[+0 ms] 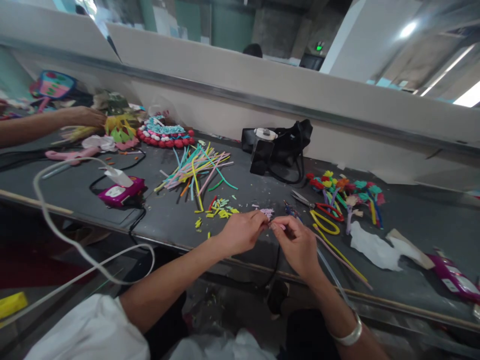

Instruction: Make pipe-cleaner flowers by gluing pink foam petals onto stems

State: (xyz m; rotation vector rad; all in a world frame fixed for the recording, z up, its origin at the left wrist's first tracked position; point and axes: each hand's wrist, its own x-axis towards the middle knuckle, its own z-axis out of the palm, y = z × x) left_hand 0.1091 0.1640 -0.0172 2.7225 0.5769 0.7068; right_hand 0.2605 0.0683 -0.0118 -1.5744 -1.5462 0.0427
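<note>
My left hand (242,232) is closed in a pinch just above the table, its fingertips almost meeting those of my right hand (298,245). A small pink cut piece (282,227) shows between the right thumb and fingers; what the left fingertips grip is too small to make out. Just behind them lies a little heap of lilac cut pieces (267,212). To the left are scattered yellow cut pieces (224,213) and pale green ones. Red-and-yellow-handled scissors (325,214) rest open to the right, near pliers (291,209) with dark handles, partly hidden.
Coloured pipe-cleaner-like stems (198,170) lie piled behind. Further right are handmade flowers (337,187) and crumpled white paper (375,247). A black bag (296,142) with a phone (261,156) stands at the back. Left are a purple power strip (122,191), white cable (52,220) and a co-worker's hand (88,116).
</note>
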